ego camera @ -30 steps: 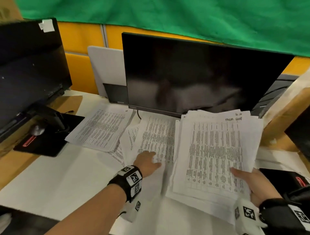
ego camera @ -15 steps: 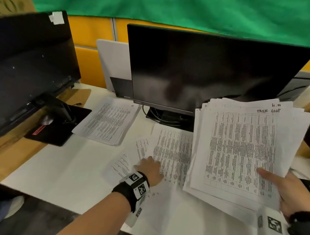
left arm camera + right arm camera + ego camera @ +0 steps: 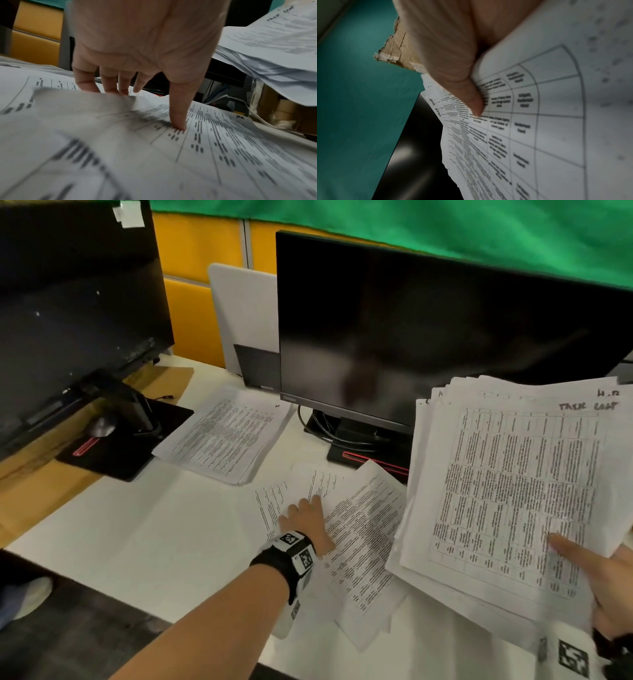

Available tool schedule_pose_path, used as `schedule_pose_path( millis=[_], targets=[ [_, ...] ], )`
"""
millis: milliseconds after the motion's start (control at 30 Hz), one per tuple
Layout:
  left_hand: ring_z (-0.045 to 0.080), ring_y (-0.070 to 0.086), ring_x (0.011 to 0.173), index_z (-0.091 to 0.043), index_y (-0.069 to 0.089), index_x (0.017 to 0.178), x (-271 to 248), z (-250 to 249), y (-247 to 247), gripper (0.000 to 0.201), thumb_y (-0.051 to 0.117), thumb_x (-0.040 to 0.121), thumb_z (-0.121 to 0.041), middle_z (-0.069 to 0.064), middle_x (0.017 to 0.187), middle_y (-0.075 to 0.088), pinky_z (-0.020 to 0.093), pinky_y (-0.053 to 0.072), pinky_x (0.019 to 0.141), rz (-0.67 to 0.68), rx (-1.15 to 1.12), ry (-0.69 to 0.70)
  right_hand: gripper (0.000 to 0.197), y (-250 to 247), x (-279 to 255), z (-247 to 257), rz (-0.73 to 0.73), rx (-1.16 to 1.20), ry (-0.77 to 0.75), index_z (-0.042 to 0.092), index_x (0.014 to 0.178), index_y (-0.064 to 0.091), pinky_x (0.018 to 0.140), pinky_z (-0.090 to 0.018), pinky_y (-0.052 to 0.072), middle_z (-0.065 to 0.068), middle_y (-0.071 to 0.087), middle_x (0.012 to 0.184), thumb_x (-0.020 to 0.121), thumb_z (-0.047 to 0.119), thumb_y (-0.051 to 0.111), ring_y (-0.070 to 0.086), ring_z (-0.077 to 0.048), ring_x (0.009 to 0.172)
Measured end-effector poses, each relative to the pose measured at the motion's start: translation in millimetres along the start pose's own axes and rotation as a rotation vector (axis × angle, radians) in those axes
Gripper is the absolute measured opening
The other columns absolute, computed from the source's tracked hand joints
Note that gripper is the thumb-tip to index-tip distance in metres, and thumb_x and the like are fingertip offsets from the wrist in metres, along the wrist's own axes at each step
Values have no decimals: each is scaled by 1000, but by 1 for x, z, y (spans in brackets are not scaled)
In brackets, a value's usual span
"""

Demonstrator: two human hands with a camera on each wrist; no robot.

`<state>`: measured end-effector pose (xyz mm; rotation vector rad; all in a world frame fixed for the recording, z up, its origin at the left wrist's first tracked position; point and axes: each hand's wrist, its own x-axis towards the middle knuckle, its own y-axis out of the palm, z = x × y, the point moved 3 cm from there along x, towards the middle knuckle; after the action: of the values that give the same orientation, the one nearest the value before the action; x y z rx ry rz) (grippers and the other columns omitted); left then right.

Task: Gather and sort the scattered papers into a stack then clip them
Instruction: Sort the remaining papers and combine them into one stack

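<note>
A thick stack of printed papers (image 3: 513, 491) is raised off the desk on the right, and my right hand (image 3: 606, 583) grips its lower right corner, thumb (image 3: 471, 97) on top. My left hand (image 3: 305, 522) lies flat on loose sheets (image 3: 363, 522) fanned out on the white desk (image 3: 144, 542), its thumb (image 3: 178, 119) and fingers (image 3: 109, 83) pressing down on them. The held stack's edge (image 3: 274, 44) hangs above the loose sheets. Another small pile of papers (image 3: 226, 436) lies further back on the left, apart from both hands. No clip is in sight.
A black monitor (image 3: 428, 337) stands at the back, its base and cables (image 3: 346, 440) just behind the loose sheets. A second monitor (image 3: 68, 302) with a black base (image 3: 126, 440) stands at the left. Cardboard (image 3: 41, 474) lies on the desk's left side.
My right hand has lifted the thick stack up and to the right, uncovering the monitor's base. My left hand has dragged the loose sheets toward the desk's near edge.
</note>
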<state>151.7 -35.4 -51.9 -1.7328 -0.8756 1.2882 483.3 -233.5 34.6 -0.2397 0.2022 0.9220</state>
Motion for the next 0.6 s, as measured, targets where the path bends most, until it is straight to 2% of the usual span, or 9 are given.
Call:
schedule_pose_path(
  millis=[67, 133, 200, 267, 300, 367, 433, 500, 600],
  targets=[
    [26, 44, 126, -19, 21, 143, 4, 0, -3, 89, 70, 71, -38, 5, 137, 44, 42, 35, 102, 63, 1, -43, 84, -14, 7, -10, 9, 20, 56, 43, 116, 61, 80, -75, 42, 0, 68, 120, 37, 57, 87, 69, -31, 100],
    [23, 56, 112, -16, 44, 126, 6, 1, -11, 53, 61, 77, -26, 4, 122, 58, 38, 39, 96, 71, -81, -17, 83, -24, 8, -14, 8, 27, 88, 44, 117, 60, 82, -75, 41, -1, 67, 122, 39, 56, 87, 67, -36, 104],
    [22, 61, 90, -13, 57, 98, 2, 6, -18, 17, 49, 84, -19, 3, 98, 64, 31, 47, 80, 31, -213, 9, 82, -30, 10, -16, 0, 36, 102, 42, 118, 60, 83, -75, 40, -3, 67, 123, 42, 56, 87, 63, -35, 111],
    [20, 57, 78, -15, 51, 76, -4, 16, -18, 12, 45, 85, -20, 0, 77, 55, 27, 46, 68, -5, -318, 1, 82, -36, 13, -16, -20, 39, 123, 40, 120, 60, 83, -74, 40, -4, 66, 124, 44, 53, 87, 61, -35, 113],
    [20, 55, 80, -15, 51, 75, -7, 22, -15, 14, 45, 85, -23, -1, 76, 53, 28, 47, 71, -11, -347, -29, 81, -38, 13, -14, -19, 40, 135, 40, 120, 60, 84, -74, 41, -4, 66, 124, 45, 52, 87, 62, -35, 113],
    [23, 54, 102, -14, 59, 96, -15, 32, -9, 24, 47, 84, -32, 3, 102, 56, 35, 47, 89, 10, -274, -122, 77, -44, 16, -13, -29, 41, 127, 41, 121, 60, 84, -74, 40, -4, 66, 125, 50, 52, 86, 62, -36, 113],
    [28, 41, 122, -14, 53, 122, -21, 37, -1, 44, 50, 85, -37, 7, 130, 44, 40, 39, 101, 60, -110, -211, 72, -44, 16, -11, -17, 42, 108, 40, 122, 59, 84, -75, 40, -5, 65, 125, 55, 53, 83, 62, -38, 112],
    [29, 37, 125, -15, 52, 126, -22, 36, 2, 47, 53, 85, -37, 8, 137, 38, 40, 38, 101, 43, -59, -231, 73, -42, 18, -11, -19, 59, 89, 40, 123, 58, 84, -75, 39, -4, 65, 126, 56, 52, 83, 62, -38, 112],
    [28, 44, 120, -14, 55, 122, -18, 34, 2, 41, 58, 83, -24, 9, 137, 34, 37, 44, 99, 17, -191, -204, 78, -34, 22, -9, -8, 106, 82, 39, 123, 59, 85, -75, 39, -5, 64, 127, 50, 49, 86, 61, -37, 114]
  ],
)
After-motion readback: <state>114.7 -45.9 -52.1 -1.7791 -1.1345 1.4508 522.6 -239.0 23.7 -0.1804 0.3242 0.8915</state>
